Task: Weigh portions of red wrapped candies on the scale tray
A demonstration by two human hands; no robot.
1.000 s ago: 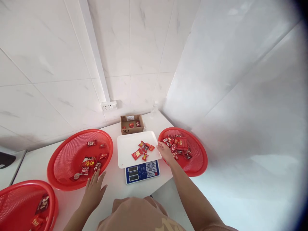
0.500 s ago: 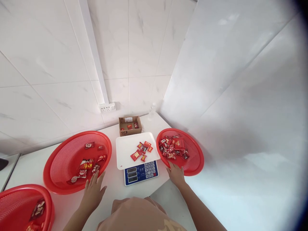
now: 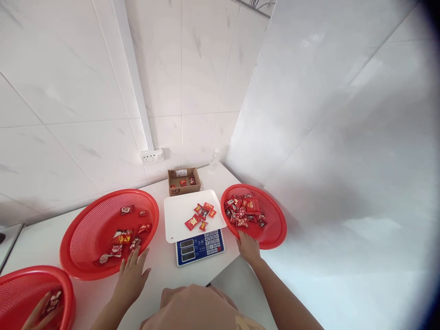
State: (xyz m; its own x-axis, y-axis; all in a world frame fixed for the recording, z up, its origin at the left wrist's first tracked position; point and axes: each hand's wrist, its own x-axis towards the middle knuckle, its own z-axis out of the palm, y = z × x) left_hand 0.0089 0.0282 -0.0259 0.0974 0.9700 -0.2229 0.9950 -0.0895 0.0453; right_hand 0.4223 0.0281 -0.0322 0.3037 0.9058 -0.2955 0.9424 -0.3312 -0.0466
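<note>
My left hand (image 3: pixel 132 277) lies with fingers spread at the near right rim of a red mesh basket (image 3: pixel 80 229), which holds several wrapped snacks (image 3: pixel 123 237). On the right, the fingers of my right hand (image 3: pixel 249 249) are curled over the near rim of another red basket (image 3: pixel 275 224), heaped with small red packets (image 3: pixel 242 213). Between the two baskets stands a blue weighing scale (image 3: pixel 200 247) with a white pan (image 3: pixel 177 215). Several red wrapped snacks (image 3: pixel 202 215) rest on the pan's right half.
Behind the scale sits a cardboard box (image 3: pixel 184 190) with a few packets inside. A clear bottle (image 3: pixel 213 162) stands near the wall corner. At lower left, another person's hand (image 3: pixel 39 316) reaches into a third red basket (image 3: pixel 70 293). A socket strip (image 3: pixel 151 156) is on the wall.
My right hand left the scale pan's right edge and came down to the right basket's near rim, where its fingers closed. Another person's hand appeared in the lower-left basket. My left hand stayed put.
</note>
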